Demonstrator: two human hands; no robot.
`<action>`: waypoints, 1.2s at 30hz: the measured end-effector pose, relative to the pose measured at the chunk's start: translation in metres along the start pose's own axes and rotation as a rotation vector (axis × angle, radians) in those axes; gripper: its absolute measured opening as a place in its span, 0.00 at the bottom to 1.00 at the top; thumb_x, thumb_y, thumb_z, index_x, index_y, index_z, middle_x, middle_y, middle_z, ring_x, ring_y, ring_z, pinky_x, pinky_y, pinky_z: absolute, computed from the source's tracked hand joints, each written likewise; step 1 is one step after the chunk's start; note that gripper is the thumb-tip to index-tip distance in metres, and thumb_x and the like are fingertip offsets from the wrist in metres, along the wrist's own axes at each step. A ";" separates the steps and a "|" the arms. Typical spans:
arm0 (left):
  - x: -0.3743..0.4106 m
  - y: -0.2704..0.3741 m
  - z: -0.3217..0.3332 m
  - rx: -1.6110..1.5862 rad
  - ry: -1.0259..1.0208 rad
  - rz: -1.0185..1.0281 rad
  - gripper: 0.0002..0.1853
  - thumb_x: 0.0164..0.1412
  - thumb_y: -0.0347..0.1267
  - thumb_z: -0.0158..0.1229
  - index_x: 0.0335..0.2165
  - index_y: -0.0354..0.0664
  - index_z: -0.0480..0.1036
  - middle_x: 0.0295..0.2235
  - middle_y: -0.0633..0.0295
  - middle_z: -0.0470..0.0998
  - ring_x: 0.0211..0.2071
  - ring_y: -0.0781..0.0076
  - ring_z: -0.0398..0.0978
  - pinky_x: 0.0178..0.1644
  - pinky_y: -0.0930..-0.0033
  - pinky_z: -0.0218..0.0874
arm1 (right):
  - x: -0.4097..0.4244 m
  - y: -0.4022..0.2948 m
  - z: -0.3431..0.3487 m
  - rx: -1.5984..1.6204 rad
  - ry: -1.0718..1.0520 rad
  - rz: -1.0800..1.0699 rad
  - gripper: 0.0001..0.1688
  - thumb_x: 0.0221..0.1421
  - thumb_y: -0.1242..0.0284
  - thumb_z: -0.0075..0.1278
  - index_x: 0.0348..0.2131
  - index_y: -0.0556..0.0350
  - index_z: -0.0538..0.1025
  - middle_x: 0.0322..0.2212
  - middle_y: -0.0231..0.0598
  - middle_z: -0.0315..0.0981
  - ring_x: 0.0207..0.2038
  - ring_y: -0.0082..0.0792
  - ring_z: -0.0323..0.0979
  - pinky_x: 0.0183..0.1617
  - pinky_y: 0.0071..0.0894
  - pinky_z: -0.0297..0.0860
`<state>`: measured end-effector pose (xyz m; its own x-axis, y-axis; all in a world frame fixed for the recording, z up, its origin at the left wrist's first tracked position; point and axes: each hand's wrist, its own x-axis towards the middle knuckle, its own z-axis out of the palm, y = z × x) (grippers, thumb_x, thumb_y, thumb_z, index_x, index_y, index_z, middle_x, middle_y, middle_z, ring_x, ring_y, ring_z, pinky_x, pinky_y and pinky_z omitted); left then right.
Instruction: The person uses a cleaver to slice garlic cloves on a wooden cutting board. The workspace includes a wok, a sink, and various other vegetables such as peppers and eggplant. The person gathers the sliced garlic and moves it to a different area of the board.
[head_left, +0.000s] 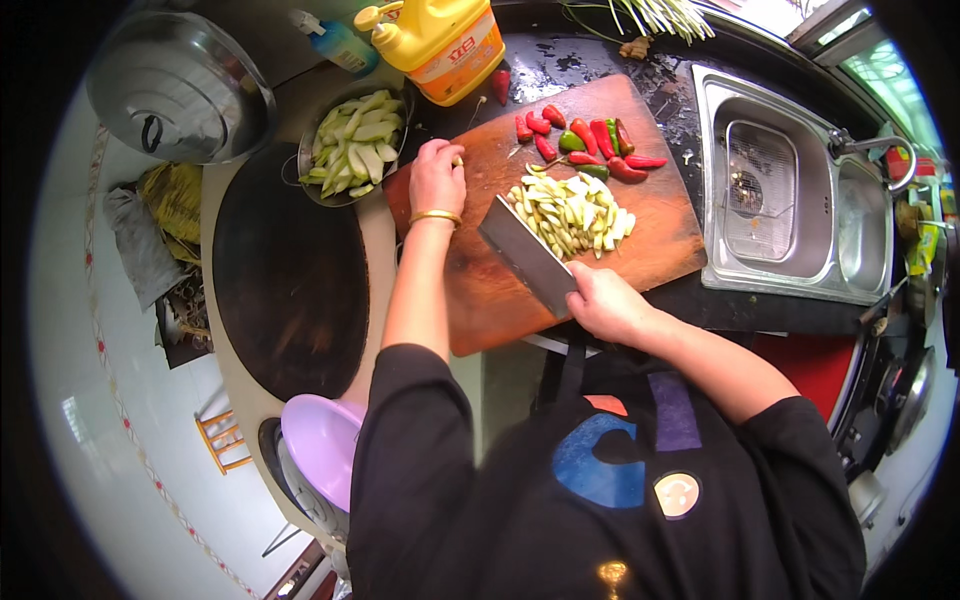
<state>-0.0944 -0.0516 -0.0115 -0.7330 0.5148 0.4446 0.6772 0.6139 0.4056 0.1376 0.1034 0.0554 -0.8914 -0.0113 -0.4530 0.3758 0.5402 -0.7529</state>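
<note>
My right hand (604, 301) grips a broad cleaver (525, 259), its blade lying nearly flat over the wooden cutting board (502, 307). Along the blade's far side is a heap of chopped pale-green vegetable pieces (574, 214). Over the board's left edge, my left hand (437, 180) has curled fingers, with a small pale-green vegetable piece showing at the fingertips. Several red chili peppers (601, 138) lie behind the heap, with a few green peppers (571, 141) among them. To the left, a metal bowl (304, 161) holds larger pale-green slices (360, 142).
A yellow pump jug (442, 45) and a blue bottle (349, 49) stand behind the board. At right is a steel double sink (709, 187) with a faucet (874, 142). Left are a large metal lid (180, 90), a dark round cover (292, 277) and a purple basin (322, 442).
</note>
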 end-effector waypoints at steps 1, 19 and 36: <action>0.001 -0.002 -0.002 0.008 -0.155 0.025 0.05 0.43 0.26 0.57 0.25 0.42 0.73 0.29 0.56 0.71 0.28 0.56 0.70 0.36 0.60 0.63 | 0.000 0.002 0.003 0.025 0.024 -0.007 0.14 0.47 0.74 0.40 0.33 0.68 0.64 0.26 0.65 0.69 0.33 0.60 0.68 0.40 0.51 0.65; -0.097 0.085 -0.010 -0.205 -0.215 -0.702 0.04 0.47 0.27 0.56 0.22 0.36 0.73 0.17 0.61 0.74 0.19 0.76 0.72 0.26 0.74 0.63 | -0.006 -0.008 -0.020 -0.109 0.010 -0.028 0.14 0.46 0.75 0.39 0.33 0.68 0.64 0.26 0.64 0.69 0.34 0.59 0.69 0.41 0.51 0.64; -0.121 0.045 -0.026 -0.703 -0.007 -0.859 0.10 0.54 0.23 0.52 0.38 0.34 0.69 0.34 0.61 0.74 0.32 0.79 0.72 0.36 0.79 0.65 | -0.018 -0.015 -0.067 0.021 0.179 -0.114 0.22 0.41 0.73 0.43 0.40 0.63 0.64 0.27 0.60 0.69 0.33 0.57 0.69 0.37 0.47 0.65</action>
<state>0.0265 -0.1015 -0.0260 -0.9750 0.0855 -0.2052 -0.1722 0.2934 0.9404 0.1311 0.1517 0.1064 -0.9586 0.0789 -0.2735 0.2731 0.5259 -0.8055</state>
